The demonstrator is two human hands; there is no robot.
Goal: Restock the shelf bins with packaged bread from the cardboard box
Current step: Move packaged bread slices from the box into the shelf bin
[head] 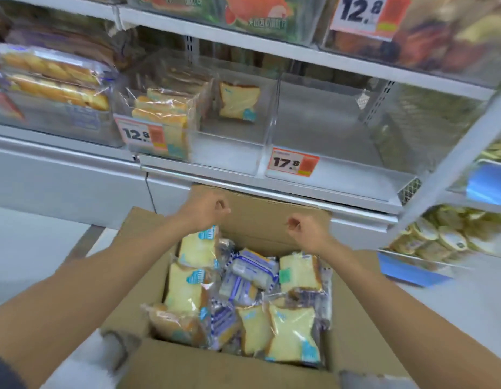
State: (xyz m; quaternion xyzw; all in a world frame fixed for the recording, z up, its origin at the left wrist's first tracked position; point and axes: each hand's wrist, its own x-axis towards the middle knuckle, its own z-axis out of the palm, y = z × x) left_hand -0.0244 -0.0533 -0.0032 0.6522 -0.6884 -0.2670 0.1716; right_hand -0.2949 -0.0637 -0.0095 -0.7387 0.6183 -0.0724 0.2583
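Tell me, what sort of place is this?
Most likely a supermarket bread aisle: orange price tags clipped to clear shelf bins, packaged bread inside them, and an open cardboard box of wrapped bread below the shelf.

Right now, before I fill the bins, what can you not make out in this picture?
Head view:
- Whether the left hand pinches the top bread packet: the hand covers its edge.
- Deeper layers in the cardboard box: upper packets hide them.
- Small print on the 17.8 price tag: blurred, too small.
- Top-shelf bins: cut by the upper edge.
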